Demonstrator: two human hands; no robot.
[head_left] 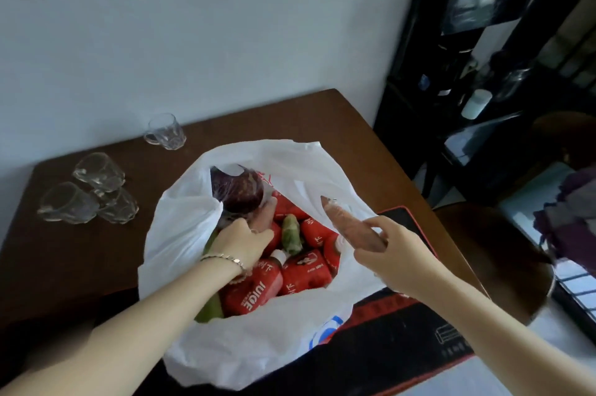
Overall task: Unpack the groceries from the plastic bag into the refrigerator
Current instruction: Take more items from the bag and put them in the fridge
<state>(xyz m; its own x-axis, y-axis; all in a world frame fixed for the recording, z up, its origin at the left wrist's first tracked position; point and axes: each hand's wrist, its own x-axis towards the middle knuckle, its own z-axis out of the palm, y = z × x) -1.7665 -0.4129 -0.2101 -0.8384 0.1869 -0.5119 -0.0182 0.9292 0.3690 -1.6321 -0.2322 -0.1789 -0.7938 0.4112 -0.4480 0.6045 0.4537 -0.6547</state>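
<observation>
Well to the left of the left hand, four clear glass mugs (98,173) stand on the dark brown wooden tabletop (290,118), three bunched together and one apart, farther back. The left hand (245,240), a thin chain bracelet (225,259) on its wrist, reaches into the open white plastic bag (242,337). Its blurred fingers curl against the underside of a round purple cabbage in clear film (237,189) at the bag's far left.

Just beneath and right of that hand, inside the bag, lie red plastic bottles (254,289) with white caps. One label reads "JUICE"; the other writing is too small to read. A short green vegetable (292,234) lies among them, its long axis running away from the person.

The right hand (377,253) pinches the near end of a long tapered pinkish-orange item in clear wrap (348,224) above the bag's right side. Its long axis runs diagonally, with the narrow tip pointing away and leftward. Under the bag, below this hand, lies a black-and-red mat (387,311). Beyond the hand to the right stands a black shelf unit (416,73).
</observation>
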